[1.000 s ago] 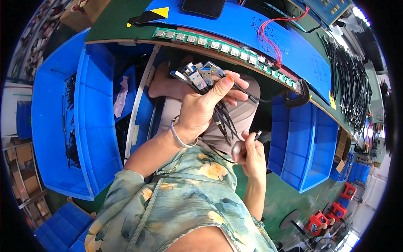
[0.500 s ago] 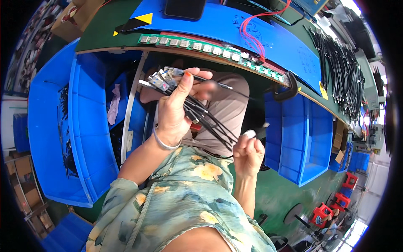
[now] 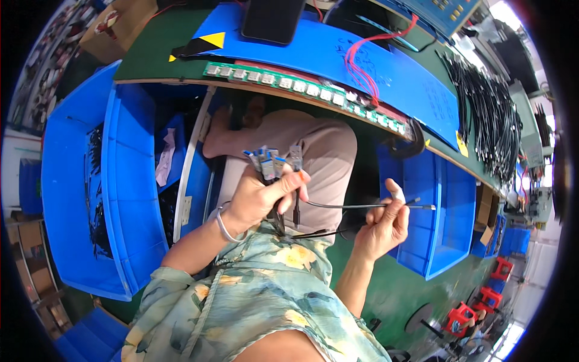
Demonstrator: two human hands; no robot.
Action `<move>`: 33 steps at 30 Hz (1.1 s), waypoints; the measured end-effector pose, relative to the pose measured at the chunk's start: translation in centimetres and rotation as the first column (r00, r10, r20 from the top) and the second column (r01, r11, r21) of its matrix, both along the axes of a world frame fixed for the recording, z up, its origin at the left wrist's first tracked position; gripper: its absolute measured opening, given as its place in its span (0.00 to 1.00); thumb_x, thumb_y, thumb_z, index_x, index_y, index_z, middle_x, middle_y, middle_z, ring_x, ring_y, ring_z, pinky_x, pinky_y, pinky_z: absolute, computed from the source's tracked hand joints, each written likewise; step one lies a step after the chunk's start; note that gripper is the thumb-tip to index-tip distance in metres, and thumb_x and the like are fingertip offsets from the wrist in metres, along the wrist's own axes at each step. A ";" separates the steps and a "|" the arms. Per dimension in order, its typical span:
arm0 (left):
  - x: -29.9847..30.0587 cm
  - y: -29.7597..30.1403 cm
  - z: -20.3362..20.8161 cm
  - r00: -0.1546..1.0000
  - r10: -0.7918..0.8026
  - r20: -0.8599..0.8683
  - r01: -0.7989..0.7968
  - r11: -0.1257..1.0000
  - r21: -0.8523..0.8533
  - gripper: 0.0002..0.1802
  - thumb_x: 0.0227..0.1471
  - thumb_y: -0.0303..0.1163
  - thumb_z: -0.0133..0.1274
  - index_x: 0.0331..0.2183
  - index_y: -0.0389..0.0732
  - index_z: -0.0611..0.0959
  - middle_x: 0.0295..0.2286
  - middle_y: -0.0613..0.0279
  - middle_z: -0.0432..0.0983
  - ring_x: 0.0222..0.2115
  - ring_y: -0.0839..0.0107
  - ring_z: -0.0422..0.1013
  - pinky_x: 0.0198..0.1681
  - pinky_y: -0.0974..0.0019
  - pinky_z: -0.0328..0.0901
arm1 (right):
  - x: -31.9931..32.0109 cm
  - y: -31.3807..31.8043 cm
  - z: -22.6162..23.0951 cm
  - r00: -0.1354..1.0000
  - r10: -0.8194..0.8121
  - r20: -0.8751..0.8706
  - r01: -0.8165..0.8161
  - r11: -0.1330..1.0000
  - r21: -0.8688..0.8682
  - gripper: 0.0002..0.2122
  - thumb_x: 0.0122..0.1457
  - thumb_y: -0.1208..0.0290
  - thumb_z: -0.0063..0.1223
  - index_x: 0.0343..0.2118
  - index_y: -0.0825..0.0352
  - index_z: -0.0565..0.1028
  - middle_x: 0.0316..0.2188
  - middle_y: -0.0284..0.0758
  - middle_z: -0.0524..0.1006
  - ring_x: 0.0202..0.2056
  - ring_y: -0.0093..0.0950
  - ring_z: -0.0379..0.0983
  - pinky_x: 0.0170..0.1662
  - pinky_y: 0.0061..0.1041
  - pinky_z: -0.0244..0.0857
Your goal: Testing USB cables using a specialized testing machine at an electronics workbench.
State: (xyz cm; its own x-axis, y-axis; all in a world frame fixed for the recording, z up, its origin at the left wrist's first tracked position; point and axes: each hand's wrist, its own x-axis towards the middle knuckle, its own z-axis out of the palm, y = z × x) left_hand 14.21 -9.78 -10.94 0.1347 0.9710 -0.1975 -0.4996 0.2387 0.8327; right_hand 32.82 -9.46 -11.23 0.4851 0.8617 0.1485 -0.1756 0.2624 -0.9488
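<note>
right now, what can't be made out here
Head view: black cables with silver plugs, gripped lengths hidden by the left hand, count lost in overlap.
Head view: black flat rectangular device, top cut off by upper edge.
Head view: distant red plastic stools, details too small.

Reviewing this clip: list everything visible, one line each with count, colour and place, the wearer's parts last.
USB cables: several, black with silver-and-blue plugs, left hand
Cable ends: two, dark, right hand
Bench: one, green, top
Circuit-board strip: one run, green, near edge
Sheet: one, blue, on bench
Flat device: one, black, on sheet
Wires: several, red, above strip
Clamp: one, black, strip's right end
Loose cables: many, black, bench's right
Bins: at least two, blue, both sides
Stools: several, red, far right
Left hand: one, centre
Right hand: one, right of centre
</note>
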 end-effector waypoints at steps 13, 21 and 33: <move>1.3 3.1 0.5 0.988 -0.046 -0.151 0.049 0.999 0.016 0.11 0.47 0.32 0.48 0.24 0.32 0.75 0.14 0.62 0.70 0.08 0.83 0.58 0.12 0.80 0.52 | 2.2 3.8 1.8 0.878 -0.257 0.404 0.251 0.966 0.068 0.11 0.56 0.70 0.41 0.24 0.71 0.71 0.20 0.27 0.68 0.14 0.10 0.49 0.15 0.10 0.41; 1.8 5.5 1.0 0.991 -0.001 -0.136 0.003 1.000 0.013 0.12 0.46 0.33 0.48 0.22 0.33 0.76 0.12 0.62 0.69 0.07 0.82 0.58 0.10 0.80 0.50 | 1.2 5.6 2.9 0.964 -0.081 0.252 0.032 0.981 0.191 0.10 0.55 0.72 0.42 0.18 0.68 0.67 0.19 0.32 0.70 0.12 0.10 0.52 0.13 0.09 0.41; 1.9 6.8 1.3 0.989 -0.001 -0.150 0.008 0.999 0.049 0.11 0.45 0.33 0.49 0.21 0.34 0.76 0.12 0.63 0.69 0.07 0.83 0.59 0.10 0.80 0.51 | -2.2 4.8 -0.1 0.921 0.343 0.186 -0.354 0.935 0.029 0.10 0.55 0.78 0.39 0.17 0.70 0.66 0.18 0.36 0.71 0.11 0.11 0.52 0.13 0.10 0.45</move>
State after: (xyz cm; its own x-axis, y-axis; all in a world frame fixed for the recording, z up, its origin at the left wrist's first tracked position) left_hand 16.07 -3.01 -9.67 0.1114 0.9795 -0.1679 -0.3671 0.1976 0.9090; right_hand 30.62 -4.66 -11.31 0.1176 0.9582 0.2610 -0.0988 0.2728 -0.9570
